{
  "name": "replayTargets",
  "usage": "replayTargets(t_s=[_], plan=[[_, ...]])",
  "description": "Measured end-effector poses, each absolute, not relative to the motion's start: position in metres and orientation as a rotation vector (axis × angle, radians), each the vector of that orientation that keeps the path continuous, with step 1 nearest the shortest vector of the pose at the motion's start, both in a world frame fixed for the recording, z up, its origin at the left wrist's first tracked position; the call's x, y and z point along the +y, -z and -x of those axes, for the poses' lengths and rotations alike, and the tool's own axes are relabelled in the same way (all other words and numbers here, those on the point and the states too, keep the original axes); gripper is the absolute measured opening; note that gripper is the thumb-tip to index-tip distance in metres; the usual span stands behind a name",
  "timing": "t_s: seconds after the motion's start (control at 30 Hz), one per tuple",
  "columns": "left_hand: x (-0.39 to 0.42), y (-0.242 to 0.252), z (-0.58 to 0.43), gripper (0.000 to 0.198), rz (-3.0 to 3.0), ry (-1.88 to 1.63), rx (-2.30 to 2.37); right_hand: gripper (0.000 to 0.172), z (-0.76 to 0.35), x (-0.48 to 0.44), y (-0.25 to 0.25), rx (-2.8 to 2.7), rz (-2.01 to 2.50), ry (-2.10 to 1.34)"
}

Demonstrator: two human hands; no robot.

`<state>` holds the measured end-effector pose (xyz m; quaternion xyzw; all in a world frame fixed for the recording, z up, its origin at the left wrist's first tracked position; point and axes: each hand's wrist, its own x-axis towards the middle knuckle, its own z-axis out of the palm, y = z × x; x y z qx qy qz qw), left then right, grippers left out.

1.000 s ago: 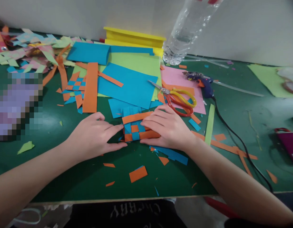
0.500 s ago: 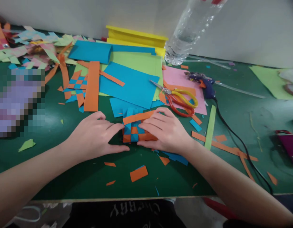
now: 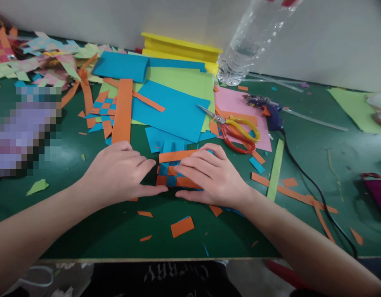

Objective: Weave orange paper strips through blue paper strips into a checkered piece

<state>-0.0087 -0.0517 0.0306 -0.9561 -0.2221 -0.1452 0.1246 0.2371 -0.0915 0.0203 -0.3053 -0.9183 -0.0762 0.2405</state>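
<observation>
A small weave of orange and blue paper strips (image 3: 172,170) lies on the green table in front of me. My right hand (image 3: 210,175) covers its right part, with the fingers on top and the thumb along the near edge. At the weave's left end is my left hand (image 3: 125,175), its thumb and forefinger apart and the other fingers curled. The left thumb tip reaches the near left corner; I cannot tell whether it touches. One orange strip (image 3: 178,155) slants across the far side of the weave, over upright blue strips. The weave's right end is hidden under my right hand.
Scissors (image 3: 230,123) lie on blue and pink sheets beyond my right hand. To the right is a glue gun (image 3: 272,114) with a black cord (image 3: 308,177). A bottle (image 3: 240,53) stands behind. Paper scraps (image 3: 182,226) are scattered about. A blurred-out device (image 3: 23,132) is at left.
My left hand has drawn slightly left, its forefinger coming away from the weave. The weave and right hand have shifted slightly towards me, and the orange strip lies flatter.
</observation>
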Motion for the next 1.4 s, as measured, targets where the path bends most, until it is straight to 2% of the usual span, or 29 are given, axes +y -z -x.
replayTargets(t_s=[0.4, 0.57, 0.77, 1.17, 1.27, 1.4], plan=[[-0.055, -0.029, 0.009, 0.045, 2.817, 0.377, -0.589, 0.034, -0.232, -0.089, -0.015, -2.657, 0.763, 0.047], [-0.055, -0.03, 0.009, 0.045, 2.84, 0.395, -0.567, 0.037, -0.232, -0.089, -0.016, -2.606, 0.773, 0.071], [-0.056, -0.03, 0.007, 0.046, 2.829, 0.427, -0.527, 0.031, -0.231, -0.089, -0.016, -2.519, 0.757, 0.085], [-0.055, -0.031, 0.008, 0.046, 2.831, 0.418, -0.5, 0.038, -0.227, -0.088, -0.016, -2.611, 0.791, 0.041], [-0.055, -0.032, 0.007, 0.047, 2.817, 0.478, -0.517, 0.031, -0.23, -0.089, -0.019, -2.538, 0.729, 0.096], [-0.056, -0.032, 0.006, 0.031, 2.799, 0.524, -0.508, 0.02, -0.239, -0.089, -0.024, -2.384, 0.698, 0.165]])
